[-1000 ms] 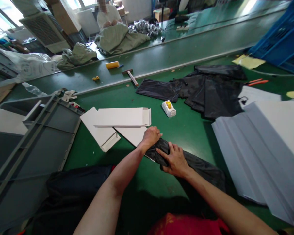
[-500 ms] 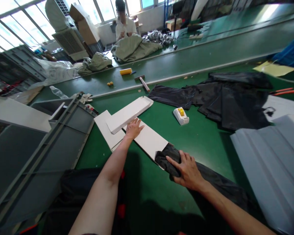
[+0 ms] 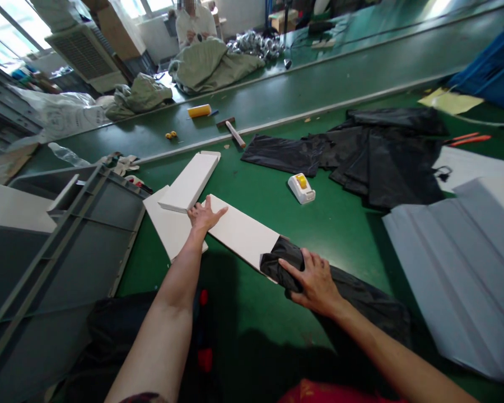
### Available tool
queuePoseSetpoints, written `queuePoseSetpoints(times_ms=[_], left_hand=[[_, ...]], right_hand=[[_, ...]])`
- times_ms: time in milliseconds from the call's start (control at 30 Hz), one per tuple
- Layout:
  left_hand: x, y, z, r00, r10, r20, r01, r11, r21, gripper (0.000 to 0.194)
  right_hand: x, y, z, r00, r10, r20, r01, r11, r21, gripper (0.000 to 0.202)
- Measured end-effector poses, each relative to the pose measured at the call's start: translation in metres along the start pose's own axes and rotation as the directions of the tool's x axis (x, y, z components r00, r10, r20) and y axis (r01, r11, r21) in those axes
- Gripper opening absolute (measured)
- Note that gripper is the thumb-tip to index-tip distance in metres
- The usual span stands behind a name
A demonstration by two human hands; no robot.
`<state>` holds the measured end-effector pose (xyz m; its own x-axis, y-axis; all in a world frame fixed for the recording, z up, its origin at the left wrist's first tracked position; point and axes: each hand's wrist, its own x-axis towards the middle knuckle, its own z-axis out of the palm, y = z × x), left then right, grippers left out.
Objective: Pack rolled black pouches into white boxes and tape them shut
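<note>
My left hand [image 3: 204,216] lies with spread fingers at the far end of a long white box [image 3: 243,226]. Its fingertips touch the near end of a second white box [image 3: 191,182]. That second box rests partly over another flat white box [image 3: 174,226]. My right hand [image 3: 317,280] is closed over a long black fabric bag [image 3: 281,260], thumb on the near side. The bag's front end lies on the near end of the long box, and its rest stretches back under my right forearm.
A white and yellow tape dispenser [image 3: 301,188] stands beyond the box. Black bags [image 3: 399,162] are piled at right, behind grey sheets [image 3: 457,268]. A grey crate [image 3: 121,224] borders the left. A hammer-like tool [image 3: 234,133] lies near the belt rail. Another person [image 3: 195,25] sits across.
The second white box has turned and shifted left, off the long box, with my left hand at its end. My right hand keeps its grip on the black bag. The view has tilted down.
</note>
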<state>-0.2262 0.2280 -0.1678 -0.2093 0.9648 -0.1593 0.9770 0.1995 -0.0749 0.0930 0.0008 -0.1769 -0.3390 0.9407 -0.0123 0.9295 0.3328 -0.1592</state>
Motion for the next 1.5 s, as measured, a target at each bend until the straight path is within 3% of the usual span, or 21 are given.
queuePoseSetpoints(times_ms=[133, 200, 267, 333, 367, 433, 533, 700, 833, 1100, 1500], left_hand=[[-0.028, 0.003, -0.011, 0.998, -0.02, -0.058, 0.021, 1.0, 0.011, 0.09], [-0.056, 0.016, -0.016, 0.98, 0.106, -0.17, -0.109, 0.994, -0.009, 0.076], [-0.092, 0.034, -0.016, 0.917, 0.329, -0.224, -0.355, 0.931, -0.087, 0.059], [-0.126, 0.051, -0.009, 0.827, 0.531, -0.185, -0.562, 0.797, -0.222, 0.043], [-0.141, 0.059, -0.004, 0.79, 0.591, -0.165, -0.612, 0.739, -0.281, 0.038], [-0.161, 0.068, 0.008, 0.762, 0.633, -0.139, -0.635, 0.688, -0.352, 0.039], [-0.171, 0.073, 0.019, 0.796, 0.591, -0.128, -0.588, 0.706, -0.394, 0.043], [-0.172, 0.082, 0.025, 0.876, 0.459, -0.149, -0.476, 0.769, -0.426, 0.042], [-0.177, 0.092, 0.029, 0.907, 0.383, -0.177, -0.421, 0.801, -0.426, 0.047], [-0.181, 0.097, 0.032, 0.928, 0.308, -0.21, -0.372, 0.792, -0.483, 0.042], [-0.181, 0.094, 0.031, 0.906, 0.36, -0.222, -0.421, 0.725, -0.545, 0.029]], right_hand=[[0.0, 0.003, -0.001, 1.0, -0.003, 0.017, 0.003, 1.0, 0.005, 0.085], [0.001, 0.006, -0.002, 1.0, -0.016, 0.021, 0.016, 1.0, 0.02, 0.086], [0.001, 0.008, -0.001, 0.999, -0.03, 0.017, 0.03, 0.999, 0.034, 0.085], [0.001, 0.008, -0.002, 0.999, -0.035, 0.008, 0.034, 0.999, 0.04, 0.085], [0.001, 0.008, -0.002, 1.0, -0.03, 0.002, 0.03, 0.999, 0.039, 0.085], [-0.002, 0.007, -0.002, 1.0, -0.015, -0.01, 0.015, 0.999, 0.034, 0.086], [-0.008, 0.006, -0.001, 1.0, 0.015, -0.026, -0.015, 1.0, 0.022, 0.085], [-0.016, 0.009, 0.001, 0.998, 0.049, -0.044, -0.048, 0.999, 0.024, 0.084], [-0.018, 0.01, 0.001, 0.998, 0.045, -0.043, -0.044, 0.999, 0.026, 0.083], [-0.016, 0.005, -0.001, 0.999, 0.032, -0.018, -0.032, 0.999, 0.021, 0.083], [-0.001, 0.004, -0.002, 0.997, -0.018, 0.069, 0.016, 0.999, 0.029, 0.088]])
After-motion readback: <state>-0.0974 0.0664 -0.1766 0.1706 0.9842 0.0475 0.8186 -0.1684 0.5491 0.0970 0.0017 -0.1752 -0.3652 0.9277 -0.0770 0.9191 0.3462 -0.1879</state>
